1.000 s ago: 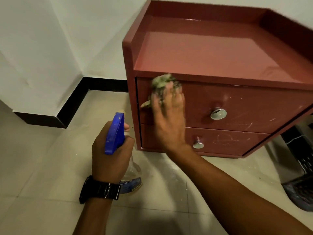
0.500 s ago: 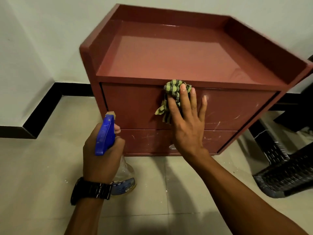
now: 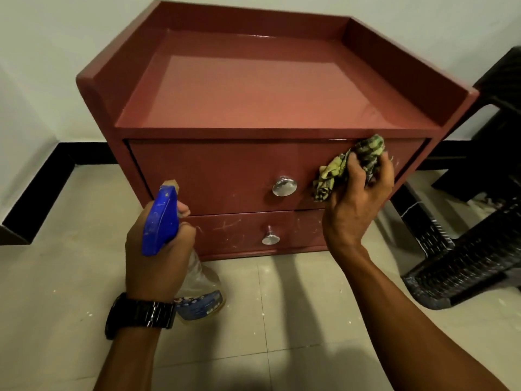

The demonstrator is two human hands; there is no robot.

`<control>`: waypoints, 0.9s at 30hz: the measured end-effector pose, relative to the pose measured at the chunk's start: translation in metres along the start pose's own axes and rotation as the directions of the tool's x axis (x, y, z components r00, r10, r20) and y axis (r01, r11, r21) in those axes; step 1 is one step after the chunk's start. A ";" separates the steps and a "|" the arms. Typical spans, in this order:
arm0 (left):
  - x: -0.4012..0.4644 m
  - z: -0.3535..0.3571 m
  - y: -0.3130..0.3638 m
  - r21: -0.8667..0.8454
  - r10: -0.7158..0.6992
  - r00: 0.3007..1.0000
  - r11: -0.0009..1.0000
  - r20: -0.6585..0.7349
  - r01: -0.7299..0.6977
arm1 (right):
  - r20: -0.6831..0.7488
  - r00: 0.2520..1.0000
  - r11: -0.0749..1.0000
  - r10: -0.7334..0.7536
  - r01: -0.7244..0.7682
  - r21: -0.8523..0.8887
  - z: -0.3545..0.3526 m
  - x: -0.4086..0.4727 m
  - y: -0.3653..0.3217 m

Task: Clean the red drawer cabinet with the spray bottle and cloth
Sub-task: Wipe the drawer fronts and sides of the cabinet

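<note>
The red drawer cabinet stands on the tiled floor against a white wall, with two drawers and a round silver knob on each. My right hand presses a crumpled green-and-black cloth against the right end of the upper drawer front. My left hand holds a clear spray bottle with a blue trigger head, upright in front of the lower drawer's left part. White scuffs mark both drawer fronts.
A black plastic chair stands close to the cabinet's right side. A black skirting runs along the wall on the left. Pale floor tiles lie in front of the cabinet. I wear a black watch on the left wrist.
My right hand has swept the cloth rightward along the upper drawer front, from its left end to its right end. The spray bottle has stayed in my left hand.
</note>
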State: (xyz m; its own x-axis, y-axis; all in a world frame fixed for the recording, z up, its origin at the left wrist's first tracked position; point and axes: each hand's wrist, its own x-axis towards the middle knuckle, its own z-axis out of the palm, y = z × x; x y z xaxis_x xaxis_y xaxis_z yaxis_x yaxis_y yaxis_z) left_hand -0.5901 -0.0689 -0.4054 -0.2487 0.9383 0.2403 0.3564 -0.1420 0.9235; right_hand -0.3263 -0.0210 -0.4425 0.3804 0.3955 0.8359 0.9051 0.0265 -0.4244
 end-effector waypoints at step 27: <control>-0.008 -0.005 -0.005 0.015 -0.027 0.999 1.000 0.041 0.027 | 0.433 0.885 0.918 0.167 -0.301 0.260 0.017 -0.078 -0.074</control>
State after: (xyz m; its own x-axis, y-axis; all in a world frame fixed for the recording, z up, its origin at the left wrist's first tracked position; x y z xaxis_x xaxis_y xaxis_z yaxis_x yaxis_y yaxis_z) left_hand -0.5948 -0.0775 -0.4108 -0.2214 0.9539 0.2028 0.3628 -0.1125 0.9251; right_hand -0.4263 -0.0379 -0.4824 0.4061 0.7526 0.5183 0.6667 0.1439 -0.7313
